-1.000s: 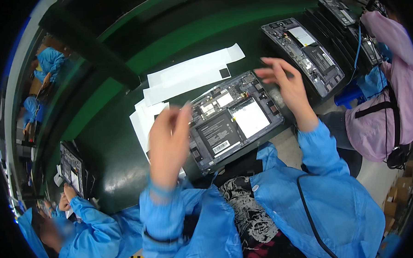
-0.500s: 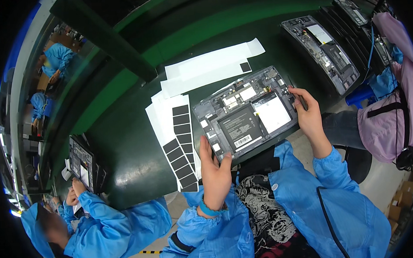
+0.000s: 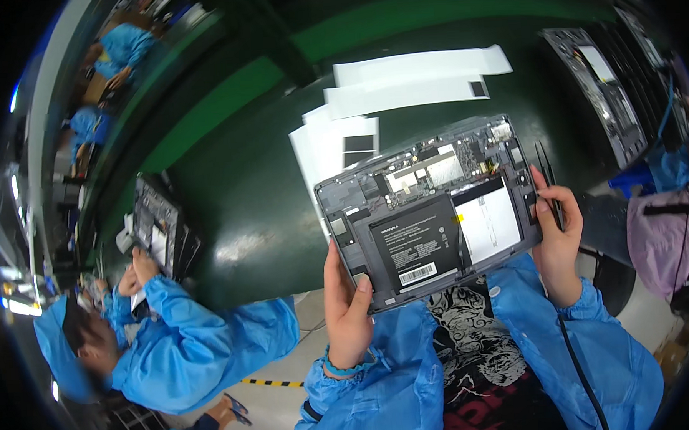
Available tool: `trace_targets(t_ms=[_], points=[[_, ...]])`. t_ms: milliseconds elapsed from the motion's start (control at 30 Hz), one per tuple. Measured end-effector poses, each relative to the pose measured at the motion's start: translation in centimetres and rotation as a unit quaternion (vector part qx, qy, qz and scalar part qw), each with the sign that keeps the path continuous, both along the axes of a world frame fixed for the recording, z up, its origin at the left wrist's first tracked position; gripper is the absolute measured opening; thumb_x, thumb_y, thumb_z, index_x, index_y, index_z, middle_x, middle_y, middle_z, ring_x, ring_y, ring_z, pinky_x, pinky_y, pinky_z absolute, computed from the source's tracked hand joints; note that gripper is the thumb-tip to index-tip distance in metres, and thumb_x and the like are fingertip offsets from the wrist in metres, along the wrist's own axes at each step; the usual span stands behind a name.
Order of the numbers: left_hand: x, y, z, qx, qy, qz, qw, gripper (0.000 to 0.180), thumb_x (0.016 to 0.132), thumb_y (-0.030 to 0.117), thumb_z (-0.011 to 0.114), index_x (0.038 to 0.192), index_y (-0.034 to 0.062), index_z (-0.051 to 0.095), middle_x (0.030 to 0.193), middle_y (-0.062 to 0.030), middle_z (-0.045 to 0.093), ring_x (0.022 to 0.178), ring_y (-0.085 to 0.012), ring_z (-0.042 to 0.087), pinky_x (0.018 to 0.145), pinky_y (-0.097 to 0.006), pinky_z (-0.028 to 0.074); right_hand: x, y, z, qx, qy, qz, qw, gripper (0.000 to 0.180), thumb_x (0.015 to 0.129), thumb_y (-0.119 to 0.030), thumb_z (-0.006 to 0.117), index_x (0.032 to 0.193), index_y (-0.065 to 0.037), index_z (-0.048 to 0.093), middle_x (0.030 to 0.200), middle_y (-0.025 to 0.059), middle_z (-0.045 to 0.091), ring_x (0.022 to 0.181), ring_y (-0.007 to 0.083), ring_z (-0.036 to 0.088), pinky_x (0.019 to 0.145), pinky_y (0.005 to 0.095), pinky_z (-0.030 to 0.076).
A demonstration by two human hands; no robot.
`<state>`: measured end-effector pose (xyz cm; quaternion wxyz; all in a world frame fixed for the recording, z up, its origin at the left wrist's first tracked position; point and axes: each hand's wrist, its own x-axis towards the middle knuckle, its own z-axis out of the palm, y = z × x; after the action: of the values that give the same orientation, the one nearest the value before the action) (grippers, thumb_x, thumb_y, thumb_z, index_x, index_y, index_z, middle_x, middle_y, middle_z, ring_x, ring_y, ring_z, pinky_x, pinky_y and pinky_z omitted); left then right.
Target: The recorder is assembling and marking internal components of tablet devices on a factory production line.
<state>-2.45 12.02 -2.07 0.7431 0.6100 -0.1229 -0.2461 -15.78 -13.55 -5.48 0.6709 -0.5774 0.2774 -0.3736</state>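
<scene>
Between my hands is an opened tablet-like device [image 3: 345,257], lifted over the near table edge and slightly tilted. A circuit board [image 3: 442,168] runs along its far side, with a black battery [image 3: 419,246] and a white rectangular panel [image 3: 492,224] on the near side. My left hand [image 3: 348,307] grips the near left corner, thumb on the inner face. My right hand [image 3: 558,225] is closed at the right edge, with dark tweezers [image 3: 543,159] pointing up from it. The fingers behind the device are hidden.
White paper sheets [image 3: 401,97] lie beyond the device; black rectangular pads [image 3: 359,144] are partly covered by it. More opened devices [image 3: 605,100] stand at the far right, near a pink garment [image 3: 663,232]. At left, a blue-clad co-worker [image 3: 188,337] handles another device [image 3: 158,215].
The device has been raised toward me and now hides most of the black pads. Both hands have moved with it. The whole view has shifted, so the surroundings appear farther right.
</scene>
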Motion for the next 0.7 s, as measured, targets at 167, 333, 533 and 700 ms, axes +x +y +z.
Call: trace_targets(t_ms=[167,333,533,700], points=[[1.1,4.0,-0.9,-0.066,0.092,0.119,0.986,0.057,0.1,0.006,0.041,0.15,0.002,0.015,0.145,-0.0146,0.038,0.128,-0.0219,0.045,0.107,-0.034,0.037,3.4,3.4,0.2,-0.065,0.005,0.102,0.993,0.01,0.094,0.006,0.048,0.097,0.001,0.055,0.123,0.02,0.059,0.134,0.0285,0.044,0.102,0.0282,0.035],[2.2,7.6,-1.1,-0.108,0.042,0.243,0.963,0.051,0.101,0.006,0.04,0.148,-0.0007,0.023,0.14,-0.0158,0.046,0.123,-0.0219,0.052,0.103,-0.034,0.043,9.5,5.4,1.8,-0.035,-0.019,0.229,0.973,0.012,0.093,0.002,0.049,0.105,0.0,0.053,0.135,0.026,0.051,0.129,0.0227,0.046,0.104,0.0305,0.035],[5.0,9.7,-2.1,-0.159,0.028,0.36,0.919,0.043,0.102,0.008,0.04,0.143,-0.0022,0.033,0.132,-0.0147,0.052,0.114,-0.0207,0.058,0.096,-0.035,0.05,17.9,7.4,4.0,-0.074,-0.027,0.364,0.928,0.026,0.092,0.002,0.051,0.118,0.0,0.051,0.142,0.0209,0.046,0.133,0.0241,0.042,0.11,0.0335,0.031],[7.5,7.6,-4.9,-0.135,-0.003,0.498,0.857,0.047,0.103,0.01,0.037,0.148,0.0061,0.023,0.131,-0.0162,0.051,0.11,-0.0247,0.059,0.094,-0.038,0.051,22.6,9.6,1.1,-0.199,0.089,0.409,0.886,0.033,0.091,-0.004,0.057,0.123,-0.008,0.051,0.14,0.0152,0.05,0.129,0.0253,0.047,0.106,0.036,0.037]])
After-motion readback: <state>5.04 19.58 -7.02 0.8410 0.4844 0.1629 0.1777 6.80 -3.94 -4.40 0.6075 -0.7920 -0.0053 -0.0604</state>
